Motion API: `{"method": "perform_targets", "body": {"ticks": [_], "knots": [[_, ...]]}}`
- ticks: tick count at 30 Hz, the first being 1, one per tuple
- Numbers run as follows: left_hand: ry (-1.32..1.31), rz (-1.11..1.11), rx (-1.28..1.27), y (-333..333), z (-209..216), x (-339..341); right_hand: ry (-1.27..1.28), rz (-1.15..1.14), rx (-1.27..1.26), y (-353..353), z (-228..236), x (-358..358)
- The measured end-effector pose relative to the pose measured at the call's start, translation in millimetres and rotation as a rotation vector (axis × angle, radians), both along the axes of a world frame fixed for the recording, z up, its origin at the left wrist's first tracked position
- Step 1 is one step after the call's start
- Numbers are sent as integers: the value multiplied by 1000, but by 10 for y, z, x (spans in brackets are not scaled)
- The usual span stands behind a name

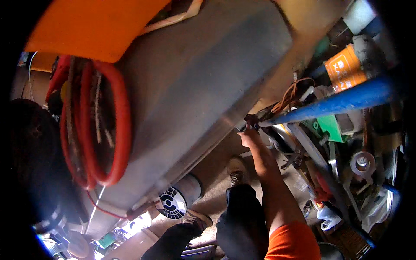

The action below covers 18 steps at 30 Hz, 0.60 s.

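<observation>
My right arm, in an orange sleeve, reaches up from the lower edge. My right hand [248, 138] is closed at the near edge of a large grey panel [203, 73]. A small dark object [250, 122] shows at its fingers, too small and shadowed to name. Just to the right of the hand is the end of a blue pole [329, 102]. A bundle of thin brown cord [289, 97] lies beyond the hand. My left hand is out of view.
A coiled red hose [119, 130] hangs at the left below an orange sheet [95, 26]. A spool [193, 190] stands on the floor near my feet. On the right, tools, a wrench-like piece [363, 164], plastic bags [331, 218] and an orange container [345, 69] lie jumbled.
</observation>
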<state>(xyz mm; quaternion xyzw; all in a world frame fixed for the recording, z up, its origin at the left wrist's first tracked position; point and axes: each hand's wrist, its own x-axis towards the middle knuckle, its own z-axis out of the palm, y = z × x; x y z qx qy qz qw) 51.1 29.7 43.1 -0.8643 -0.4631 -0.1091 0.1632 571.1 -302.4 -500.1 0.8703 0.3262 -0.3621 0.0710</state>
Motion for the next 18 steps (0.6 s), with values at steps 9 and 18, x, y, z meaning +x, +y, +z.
{"method": "perform_targets", "body": {"ticks": [9,18], "knots": [[124,56,8,-55,108,273,-114,-36,169,-54,-828,-527],[161,125,34,-391,80,117,115,258,259,-388,-50,-952]]}}
